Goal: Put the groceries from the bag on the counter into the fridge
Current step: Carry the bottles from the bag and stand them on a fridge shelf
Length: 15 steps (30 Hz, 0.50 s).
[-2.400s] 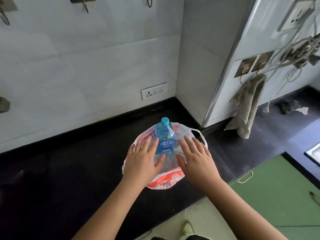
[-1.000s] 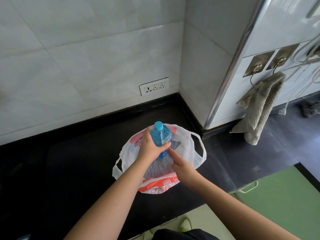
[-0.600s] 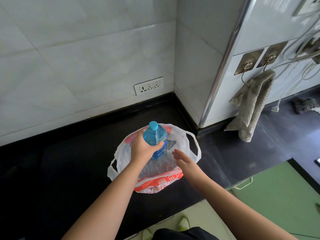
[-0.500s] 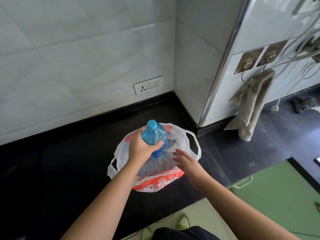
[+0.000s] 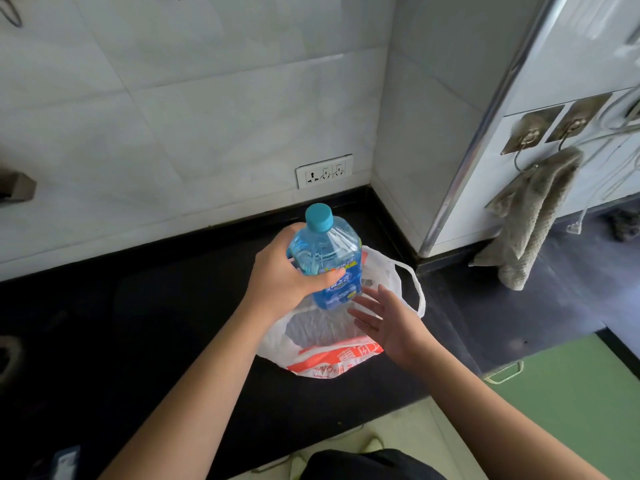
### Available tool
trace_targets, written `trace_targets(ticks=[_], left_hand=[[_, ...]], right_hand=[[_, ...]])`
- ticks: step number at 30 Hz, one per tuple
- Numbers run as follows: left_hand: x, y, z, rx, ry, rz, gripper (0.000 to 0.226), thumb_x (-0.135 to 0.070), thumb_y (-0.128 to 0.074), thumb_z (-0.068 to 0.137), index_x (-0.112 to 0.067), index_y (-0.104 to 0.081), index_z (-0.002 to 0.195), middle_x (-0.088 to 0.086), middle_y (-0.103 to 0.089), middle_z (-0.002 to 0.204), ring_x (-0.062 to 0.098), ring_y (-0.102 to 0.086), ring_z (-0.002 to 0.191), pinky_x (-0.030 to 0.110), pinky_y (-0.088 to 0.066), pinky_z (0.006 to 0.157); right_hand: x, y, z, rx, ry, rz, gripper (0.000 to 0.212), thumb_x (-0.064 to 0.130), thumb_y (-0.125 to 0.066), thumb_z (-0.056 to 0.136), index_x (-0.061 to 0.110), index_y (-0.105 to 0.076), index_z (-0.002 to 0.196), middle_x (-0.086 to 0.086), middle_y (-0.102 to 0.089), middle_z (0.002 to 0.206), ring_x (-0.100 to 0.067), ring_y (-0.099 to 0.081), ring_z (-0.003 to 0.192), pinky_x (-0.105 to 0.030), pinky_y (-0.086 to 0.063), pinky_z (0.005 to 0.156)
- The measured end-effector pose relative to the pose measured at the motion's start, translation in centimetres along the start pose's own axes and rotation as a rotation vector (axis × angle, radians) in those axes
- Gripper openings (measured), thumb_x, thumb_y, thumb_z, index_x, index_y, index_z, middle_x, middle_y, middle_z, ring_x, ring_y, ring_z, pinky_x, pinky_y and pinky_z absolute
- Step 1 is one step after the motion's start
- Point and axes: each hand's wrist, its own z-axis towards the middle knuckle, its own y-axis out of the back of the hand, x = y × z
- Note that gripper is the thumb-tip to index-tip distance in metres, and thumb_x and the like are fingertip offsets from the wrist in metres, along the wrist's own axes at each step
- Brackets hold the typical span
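Left hand (image 5: 282, 275): clamped round the clear blue plastic bottle (image 5: 329, 263) (teal cap on top); bottle upright above the white and orange plastic bag (image 5: 329, 355)
Right hand (image 5: 388, 322): fingers spread, empty, over the bag
Bag: on the black bench (image 5: 138, 323)

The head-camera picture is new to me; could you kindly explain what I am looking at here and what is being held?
There is no machine: a camera worn on a person's head looks down at their two bare hands. The left hand grips a blue water bottle with a teal cap, raised over a white and orange plastic bag lying on the black counter. The right hand is open beside the bag, holding nothing. A towel hangs from a hook on the right.
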Motion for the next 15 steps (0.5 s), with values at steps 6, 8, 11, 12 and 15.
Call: trace_targets(ticks=[6, 8, 11, 12, 15], left_hand=[[-1.6, 2.0, -0.8, 0.065, -0.09, 0.051, 0.072, -0.036, -0.09, 0.064, -0.03, -0.055, 0.126, -0.017, -0.065, 0.116, -0.001, -0.063, 0.107, 0.029, -0.059, 0.085], [-1.7, 2.6, -1.1, 0.088, -0.11, 0.073, 0.076, -0.042, -0.089, 0.061, -0.032, -0.054, 0.127, -0.018, -0.065, 0.117, 0.0, -0.063, 0.108, 0.032, -0.059, 0.087], [-1.9, 3.6, -1.2, 0.136, -0.13, 0.108, 0.083, -0.056, -0.083, 0.057, -0.034, -0.051, 0.13, -0.019, -0.064, 0.12, 0.0, -0.061, 0.11, 0.033, -0.057, 0.09], [-2.0, 3.9, -1.3, 0.15, -0.137, 0.12, 0.084, -0.057, -0.082, 0.057, -0.035, -0.05, 0.131, -0.019, -0.063, 0.121, 0.0, -0.06, 0.111, 0.032, -0.057, 0.09], [-2.0, 4.8, -1.5, 0.145, -0.146, 0.107, 0.08, -0.047, -0.087, 0.063, -0.036, -0.047, 0.131, -0.023, -0.059, 0.119, -0.006, -0.057, 0.11, 0.021, -0.054, 0.089]], right_hand=[[0.0, -2.6, -0.8, 0.108, 0.002, 0.123, 0.038, 0.031, -0.043, 0.102, 0.01, -0.053, 0.132, -0.012, -0.065, 0.126, -0.025, -0.064, 0.114, -0.038, -0.048, 0.101], [0.0, -3.3, -1.2, 0.098, 0.008, 0.118, 0.037, 0.03, -0.049, 0.101, 0.01, -0.054, 0.131, -0.011, -0.068, 0.121, -0.025, -0.066, 0.11, -0.037, -0.051, 0.095], [-0.2, -4.1, -1.7, 0.084, -0.001, 0.136, 0.036, 0.031, -0.055, 0.098, 0.011, -0.058, 0.129, -0.012, -0.07, 0.117, -0.026, -0.069, 0.104, -0.035, -0.056, 0.083], [-0.3, -4.3, -1.9, 0.081, -0.01, 0.147, 0.036, 0.031, -0.056, 0.098, 0.011, -0.058, 0.128, -0.013, -0.07, 0.117, -0.027, -0.069, 0.103, -0.035, -0.056, 0.081], [-0.5, -5.1, -2.7, 0.086, -0.021, 0.168, 0.04, 0.032, -0.059, 0.096, 0.011, -0.057, 0.13, -0.014, -0.068, 0.119, -0.029, -0.069, 0.104, -0.035, -0.056, 0.08]])
